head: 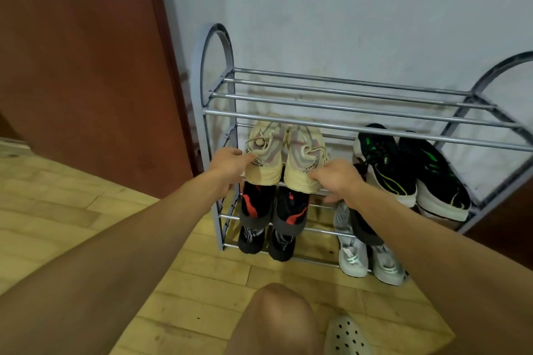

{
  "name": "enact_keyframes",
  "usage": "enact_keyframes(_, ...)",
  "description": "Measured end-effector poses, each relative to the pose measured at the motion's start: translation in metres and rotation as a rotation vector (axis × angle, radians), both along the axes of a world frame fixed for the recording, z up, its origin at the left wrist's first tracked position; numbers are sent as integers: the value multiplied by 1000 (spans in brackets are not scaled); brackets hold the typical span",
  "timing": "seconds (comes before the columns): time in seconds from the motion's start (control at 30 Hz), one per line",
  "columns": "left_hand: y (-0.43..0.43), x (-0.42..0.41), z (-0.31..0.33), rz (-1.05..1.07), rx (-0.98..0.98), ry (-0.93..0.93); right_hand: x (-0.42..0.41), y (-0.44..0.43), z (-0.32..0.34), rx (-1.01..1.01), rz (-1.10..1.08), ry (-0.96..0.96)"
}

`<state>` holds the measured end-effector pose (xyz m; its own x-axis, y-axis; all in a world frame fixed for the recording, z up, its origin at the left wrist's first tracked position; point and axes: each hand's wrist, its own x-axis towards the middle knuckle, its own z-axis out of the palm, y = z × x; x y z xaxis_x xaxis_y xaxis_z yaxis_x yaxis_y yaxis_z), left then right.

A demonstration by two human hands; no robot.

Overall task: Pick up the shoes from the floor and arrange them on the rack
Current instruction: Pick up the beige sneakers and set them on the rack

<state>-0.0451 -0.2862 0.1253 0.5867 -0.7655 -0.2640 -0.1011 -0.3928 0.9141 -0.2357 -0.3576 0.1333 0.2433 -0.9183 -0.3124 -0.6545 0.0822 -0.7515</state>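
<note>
Pale wooden floor (86, 225) runs under me, with my bare knee (277, 317) and a white perforated clog (346, 336) nearest. My arms reach out to the grey metal rack (360, 121). My left hand (230, 163) has its fingers curled against the collar of the left cream trainer (265, 153), and my right hand (336, 179) has its fingers clenched round the heel of the right cream trainer (304, 161). Both trainers are knit, with pinkish side panels, knotted laces and printed heel tabs; they sit side by side on the second tier, heels towards me, toes under the top bars. Directly beneath them a black-and-red pair (274, 207) fills the next tier, and a black pair (265, 242) the lowest. My right forearm crosses over a pale grey pair (369, 259) at bottom right. Beside the cream trainers, to the right, lie black-and-green runners (412, 173). Behind stand a white wall (346, 8) and a brown door (86, 66).
</note>
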Motion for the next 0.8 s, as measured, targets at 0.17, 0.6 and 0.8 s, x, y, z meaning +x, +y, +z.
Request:
enact_keyframes(0.17, 65, 2, 19, -168, 43, -92, 0, 38, 14, -96, 79, 110)
enact_keyframes(0.6, 275, 68, -15, -138, 263, -205, 102, 210, -18, -83, 669, 409)
enact_keyframes(0.8, 349, 104, -71, -41, 410, -103, 151, 268, -77, 2, 782, 441)
